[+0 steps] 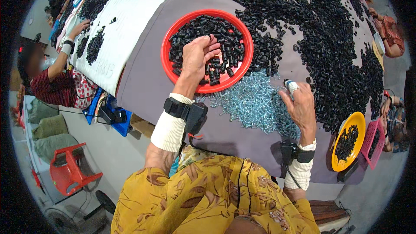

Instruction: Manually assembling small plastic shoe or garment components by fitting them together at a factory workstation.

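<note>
Left hand [197, 56] over red tray [167, 43] of small black plastic caps [225, 39].

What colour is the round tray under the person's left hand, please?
The round tray is red, seen best in the head view.

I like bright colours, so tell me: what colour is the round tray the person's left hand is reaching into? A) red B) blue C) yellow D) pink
A: the left hand lies over the red round tray filled with small black pieces; the yellow tray sits far off to the right.
</note>
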Available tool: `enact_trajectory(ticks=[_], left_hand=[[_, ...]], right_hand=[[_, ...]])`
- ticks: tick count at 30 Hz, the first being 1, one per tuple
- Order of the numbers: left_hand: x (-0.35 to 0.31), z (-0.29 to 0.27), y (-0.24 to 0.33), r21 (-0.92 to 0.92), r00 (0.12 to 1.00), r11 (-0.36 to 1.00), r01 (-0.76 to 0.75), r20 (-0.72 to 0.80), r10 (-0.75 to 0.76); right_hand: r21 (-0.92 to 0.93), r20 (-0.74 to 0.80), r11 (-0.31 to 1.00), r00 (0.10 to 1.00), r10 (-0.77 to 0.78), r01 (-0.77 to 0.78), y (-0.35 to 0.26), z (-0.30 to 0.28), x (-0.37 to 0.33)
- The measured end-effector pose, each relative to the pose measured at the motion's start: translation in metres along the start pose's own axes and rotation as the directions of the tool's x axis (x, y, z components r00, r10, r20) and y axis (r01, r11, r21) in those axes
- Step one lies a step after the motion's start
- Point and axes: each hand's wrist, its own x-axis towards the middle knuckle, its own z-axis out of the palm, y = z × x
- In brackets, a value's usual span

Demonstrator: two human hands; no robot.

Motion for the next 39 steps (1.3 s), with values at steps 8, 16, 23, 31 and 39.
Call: enact_trajectory(ticks=[8, 16, 23, 31, 39], left_hand=[[-0.009, -0.009, 0.001, 0.009, 1.000, 1.000, 0.018, 0.022, -0.018], [-0.015, -0.016, 0.005, 0.021, 1.000, 1.000, 0.011, -0.021, -0.011], [-0.017, -0.018, 0.005, 0.014, 1.000, 1.000, -0.002, -0.030, 0.003], [-0.021, -0.029, 0.003, -0.191, 0.992, 0.981, -0.017, -0.124, -0.007], [-0.042, -0.003, 0.001, -0.088, 0.998, 0.996, 0.021, 0.062, -0.016]], right_hand=[[0.019, 0.012, 1.000, 1.000, 0.011, -0.011, 0.001, -0.001, -0.002], [0.035, 0.029, 0.999, 1.000, 0.005, -0.006, 0.002, 0.001, -0.004], [0.017, 0.026, 1.000, 1.000, 0.016, -0.017, 0.004, 0.003, -0.006], [0.030, 0.047, 0.999, 0.998, 0.037, -0.039, 0.004, 0.003, -0.006], [-0.026, 0.016, 0.996, 0.996, 0.090, -0.089, 0.014, -0.004, -0.011]])
